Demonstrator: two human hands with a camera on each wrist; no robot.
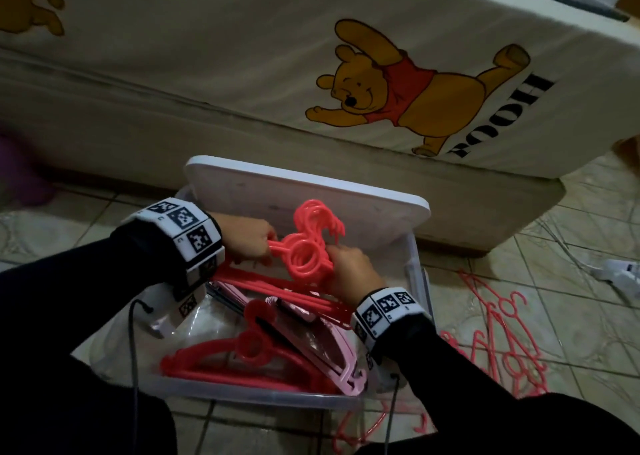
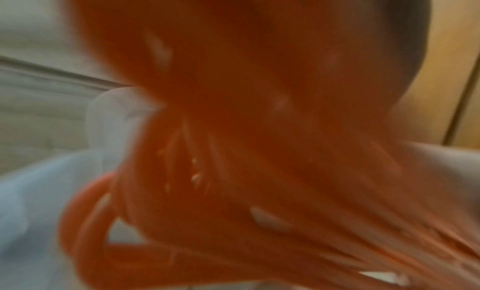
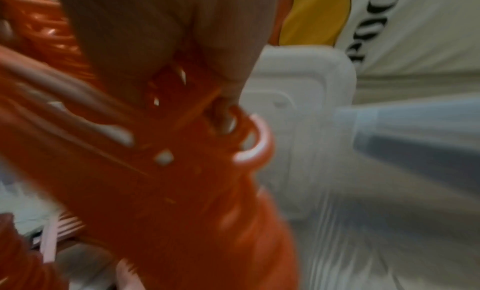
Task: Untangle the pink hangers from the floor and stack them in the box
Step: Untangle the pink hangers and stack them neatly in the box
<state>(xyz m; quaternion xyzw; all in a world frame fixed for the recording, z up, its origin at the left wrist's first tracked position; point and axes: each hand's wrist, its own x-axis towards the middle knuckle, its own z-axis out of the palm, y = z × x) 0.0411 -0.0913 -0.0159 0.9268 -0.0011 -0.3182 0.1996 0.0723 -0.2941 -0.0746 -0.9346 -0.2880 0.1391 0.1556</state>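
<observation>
A bundle of several bright pink hangers (image 1: 304,246) is held upright over the clear plastic box (image 1: 263,390), hooks pointing up and right. My left hand (image 1: 249,238) grips the bundle's left shoulder and my right hand (image 1: 349,267) grips it from the right by the rings. More pink hangers (image 1: 242,354) lie stacked in the box, with paler pink ones (image 1: 343,368) beside them. Tangled pink hangers (image 1: 502,343) lie on the floor to the right. Both wrist views are blurred, filled with the orange-pink hangers (image 2: 233,171) (image 3: 168,161).
The box's white lid (image 1: 304,198) leans against the back of the box. A mattress with a bear-print sheet (image 1: 398,87) stands just behind. A white cable and plug (image 1: 620,271) lie on the tiled floor at the right. A purple thing (image 1: 20,174) sits far left.
</observation>
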